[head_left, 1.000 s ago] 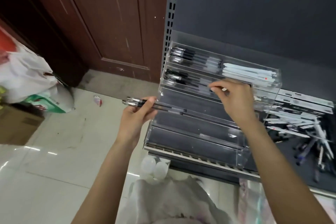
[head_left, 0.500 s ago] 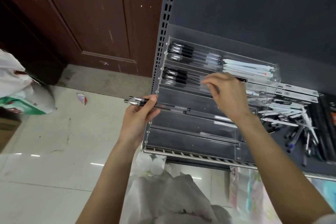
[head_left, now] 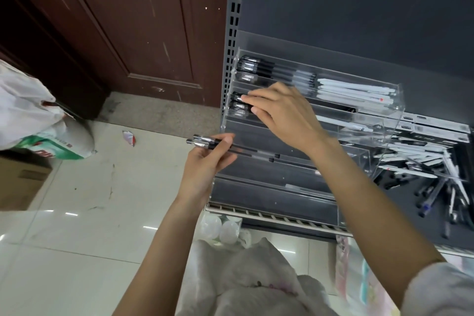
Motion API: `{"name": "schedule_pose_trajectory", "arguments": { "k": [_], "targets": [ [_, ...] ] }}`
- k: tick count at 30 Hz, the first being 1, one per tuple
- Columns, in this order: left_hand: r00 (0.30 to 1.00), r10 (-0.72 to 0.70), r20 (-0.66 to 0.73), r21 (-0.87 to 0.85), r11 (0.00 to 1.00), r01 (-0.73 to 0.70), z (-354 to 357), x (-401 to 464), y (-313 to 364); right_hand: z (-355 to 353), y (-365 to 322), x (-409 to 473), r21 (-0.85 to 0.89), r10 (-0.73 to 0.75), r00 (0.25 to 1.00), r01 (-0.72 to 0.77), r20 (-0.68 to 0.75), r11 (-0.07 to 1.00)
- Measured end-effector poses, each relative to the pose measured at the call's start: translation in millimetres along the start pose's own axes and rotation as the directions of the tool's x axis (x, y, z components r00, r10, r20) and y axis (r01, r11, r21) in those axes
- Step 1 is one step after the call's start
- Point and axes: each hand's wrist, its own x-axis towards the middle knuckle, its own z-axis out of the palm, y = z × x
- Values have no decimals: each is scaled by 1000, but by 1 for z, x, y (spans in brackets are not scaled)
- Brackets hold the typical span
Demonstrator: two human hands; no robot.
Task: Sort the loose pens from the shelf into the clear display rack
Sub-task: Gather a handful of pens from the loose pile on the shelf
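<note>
Low in the frame's centre, my left hand point(head_left: 205, 161) pinches a small bundle of black pens point(head_left: 218, 145), held level just in front of the clear display rack point(head_left: 384, 141). Beyond it, at mid-frame, my right hand point(head_left: 284, 115) reaches into the rack's second tier, fingers point(head_left: 256, 99) extended flat over black pens point(head_left: 238, 105) lying there; whether they grip one I cannot tell. At far right, loose pens point(head_left: 433, 187) lie scattered on the dark shelf point(head_left: 410, 226).
</note>
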Motion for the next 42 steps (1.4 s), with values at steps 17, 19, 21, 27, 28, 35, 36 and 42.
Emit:
{"name": "schedule_pose_trajectory", "arguments": {
  "k": [17,19,21,27,28,35,36,42],
  "targets": [
    [992,108,63,145,983,-116,15,-18,-22,8,-34,-119,632,468,875,-293,-125,717],
    [992,124,23,133,983,-126,10,-20,-22,6,-18,-122,583,497,845,-306,-197,752],
    [990,141,-17,151,979,-137,3,-19,-23,7,-5,-118,503,476,847,-312,-237,806],
    [967,218,-133,321,932,-167,-12,-22,-26,30,-7,-87,405,328,943,-277,-61,871],
    [964,226,-139,322,931,-172,-14,-24,-27,34,-10,-83,418,310,951,-286,10,863],
    [963,237,-129,274,942,-195,-14,-28,-28,37,-25,-81,399,328,933,-360,149,844],
    [964,233,-125,261,946,-195,-13,-27,-29,32,-29,-84,412,338,934,-355,117,839],
    [964,253,-83,197,952,-233,10,-24,-29,2,-52,-109,602,256,963,-254,85,757]
  ]
}}
